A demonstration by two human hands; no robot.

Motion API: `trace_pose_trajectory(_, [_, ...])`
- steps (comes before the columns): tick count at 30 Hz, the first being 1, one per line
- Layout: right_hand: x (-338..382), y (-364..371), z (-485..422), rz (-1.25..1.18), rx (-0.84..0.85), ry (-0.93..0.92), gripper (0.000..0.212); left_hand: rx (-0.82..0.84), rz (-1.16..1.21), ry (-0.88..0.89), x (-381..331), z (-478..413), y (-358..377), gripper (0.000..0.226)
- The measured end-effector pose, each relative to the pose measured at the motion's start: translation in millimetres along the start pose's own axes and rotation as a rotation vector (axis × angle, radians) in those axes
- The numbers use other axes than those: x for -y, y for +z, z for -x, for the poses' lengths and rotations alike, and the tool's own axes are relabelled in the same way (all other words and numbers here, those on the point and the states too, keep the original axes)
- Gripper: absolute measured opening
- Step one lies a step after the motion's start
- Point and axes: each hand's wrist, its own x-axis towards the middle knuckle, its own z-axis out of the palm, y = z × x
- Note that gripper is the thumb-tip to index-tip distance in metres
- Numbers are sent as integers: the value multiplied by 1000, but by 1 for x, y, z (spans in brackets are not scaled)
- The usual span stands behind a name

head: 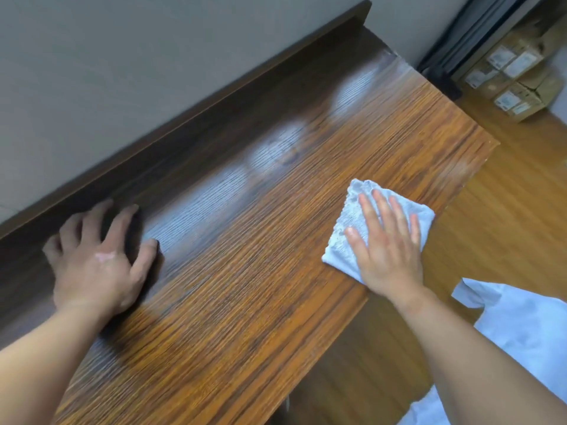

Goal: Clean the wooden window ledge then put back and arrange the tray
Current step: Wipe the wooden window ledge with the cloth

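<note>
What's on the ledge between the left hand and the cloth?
Nothing: head view shows bare ledge between left hand and cloth, pressed by right hand.

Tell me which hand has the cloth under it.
The right hand: it lies flat on the white cloth near the ledge's front edge. The left hand rests bare on the wood.

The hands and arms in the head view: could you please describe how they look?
Both the left hand and the right hand are bare: no gloves, rings or watch. The forearms are uncovered, with no sleeve in view. A small mark shows on the back of the left hand. Some white clothing appears at lower right.
</note>
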Motion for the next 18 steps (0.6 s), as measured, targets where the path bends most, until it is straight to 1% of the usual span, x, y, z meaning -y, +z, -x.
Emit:
trace_pose_trajectory(4, [-30,-7,-48,-14,-22,127,70,0,-18,9,1,-2,-1,65])
trace_pose_trajectory(7, [-36,-14,-76,-46,-25,283,73,4,-13,11,2,-1,-2,65])
trace_pose_trajectory(9, [-15,-13,-76,-61,-49,415,75,12,-2,16,3,0,-3,64])
trace_pose_trajectory(10, [4,-9,-69,-61,-64,453,76,13,0,18,3,0,-4,64])
trace_pose_trajectory(11, [28,-4,-55,-56,-74,447,75,11,-2,21,4,0,-4,64])
trace_pose_trajectory(12, [55,2,-35,-38,-80,391,73,10,-3,22,3,0,-4,64])
trace_pose_trajectory(15, [133,22,45,28,-94,96,69,14,14,18,0,-1,-5,64])
trace_pose_trajectory(18, [189,43,122,44,-59,-141,72,5,16,10,-3,0,-6,65])
